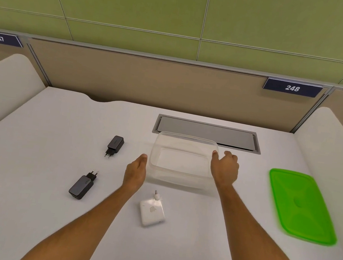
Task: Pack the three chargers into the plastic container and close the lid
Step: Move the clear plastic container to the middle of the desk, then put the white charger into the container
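A clear plastic container [180, 177] stands open and empty in the middle of the white desk. My right hand [225, 169] grips its right rim, thumb inside the wall. My left hand [136, 172] is at its left side, fingers apart, touching or nearly touching the wall. A small black charger [115, 144] lies to the left. A second, larger black charger [82, 186] lies nearer the front left. A white square charger [152, 211] lies between my forearms, just in front of the container. The green lid [301, 205] lies flat at the right.
A grey cable hatch [207, 132] is set into the desk behind the container. Low white dividers [335, 163] bound the desk on both sides, and a beige panel with number plates 247 and 248 closes the back.
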